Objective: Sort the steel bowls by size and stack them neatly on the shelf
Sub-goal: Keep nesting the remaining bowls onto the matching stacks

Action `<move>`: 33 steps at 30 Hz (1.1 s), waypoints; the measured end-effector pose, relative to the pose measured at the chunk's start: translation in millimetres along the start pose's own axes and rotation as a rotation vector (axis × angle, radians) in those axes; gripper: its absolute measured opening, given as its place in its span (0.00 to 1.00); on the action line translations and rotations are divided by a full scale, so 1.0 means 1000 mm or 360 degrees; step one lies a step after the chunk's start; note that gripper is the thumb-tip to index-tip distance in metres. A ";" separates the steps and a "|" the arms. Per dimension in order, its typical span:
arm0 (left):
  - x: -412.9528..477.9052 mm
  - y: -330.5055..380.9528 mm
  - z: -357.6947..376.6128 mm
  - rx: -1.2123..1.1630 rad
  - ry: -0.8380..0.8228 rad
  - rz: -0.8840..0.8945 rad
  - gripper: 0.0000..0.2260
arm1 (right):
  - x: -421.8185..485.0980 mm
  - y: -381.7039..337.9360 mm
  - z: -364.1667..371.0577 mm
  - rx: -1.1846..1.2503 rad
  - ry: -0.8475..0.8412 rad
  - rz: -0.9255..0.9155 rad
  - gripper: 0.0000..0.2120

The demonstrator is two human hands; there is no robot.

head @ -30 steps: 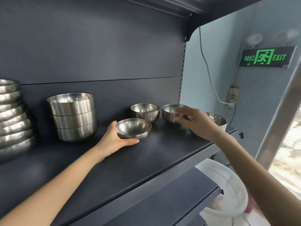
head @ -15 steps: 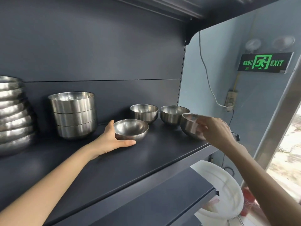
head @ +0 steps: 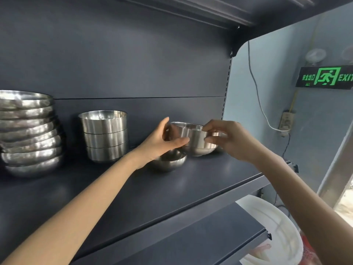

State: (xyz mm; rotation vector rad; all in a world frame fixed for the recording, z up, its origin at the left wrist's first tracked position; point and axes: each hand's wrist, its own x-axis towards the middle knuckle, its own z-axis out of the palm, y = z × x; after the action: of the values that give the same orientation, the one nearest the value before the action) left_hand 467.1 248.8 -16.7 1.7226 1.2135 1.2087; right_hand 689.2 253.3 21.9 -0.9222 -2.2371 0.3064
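My right hand (head: 231, 140) pinches the rim of a small steel bowl (head: 194, 137) held above the dark shelf (head: 172, 190). My left hand (head: 162, 140) grips the same bowl from its left side, thumb in front and fingers behind. A curved steel edge shows just under the held bowl; whether that is another bowl I cannot tell. Another small bowl (head: 171, 162) stands on the shelf below my left hand. Further left are a stack of three medium bowls (head: 105, 136) and a stack of several wide bowls (head: 28, 132). The other small bowls are hidden behind my hands.
The shelf's back panel and an upper shelf close the space behind and above. A lower shelf (head: 200, 236) juts out beneath, with a white plate-like object (head: 277, 226) at its right. Wall, cable and exit sign lie right of the shelf end.
My right hand picked up a small bowl at the shelf's right end and carried it left. My left hand left the front bowl and rose to take the carried bowl.
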 end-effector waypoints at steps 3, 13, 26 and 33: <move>-0.005 0.002 -0.012 0.0006 0.0014 -0.0062 0.59 | 0.008 -0.011 0.011 -0.0007 -0.0043 -0.0152 0.08; -0.013 0.007 -0.044 -0.0258 0.0384 0.0042 0.25 | 0.041 -0.029 0.040 0.0753 0.0244 0.0077 0.29; 0.019 0.039 -0.055 -0.0201 0.0175 0.0230 0.41 | 0.061 -0.018 0.034 0.0933 0.0127 0.0227 0.44; 0.058 0.029 -0.045 -0.0028 0.0094 0.0113 0.38 | 0.083 0.030 0.024 0.0787 0.0034 0.0393 0.44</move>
State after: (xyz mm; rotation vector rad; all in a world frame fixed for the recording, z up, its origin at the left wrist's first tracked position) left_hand 440.3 296.1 40.9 1.7413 1.1815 1.3169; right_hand 646.6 333.2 32.7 -0.9148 -1.8936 0.9099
